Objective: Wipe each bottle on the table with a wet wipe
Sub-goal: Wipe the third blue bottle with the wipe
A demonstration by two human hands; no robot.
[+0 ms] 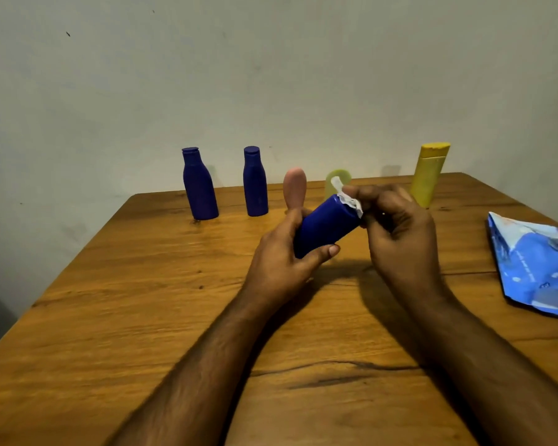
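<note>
One light, slick dark-blue plastic bottle (324,225) sits gripped mid-body in my left hand (279,265), my right hand (397,233) pinching the soft white wet wipe (348,197).

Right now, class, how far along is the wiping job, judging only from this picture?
Done: nothing shows which bottles are already wiped. In hand: the left hand grips a blue bottle while the right hand rubs a wet wipe on its far end. Possibly left: two purple bottles, a pink bottle, a pale green bottle and a yellow bottle, standing along the table edge.
</note>
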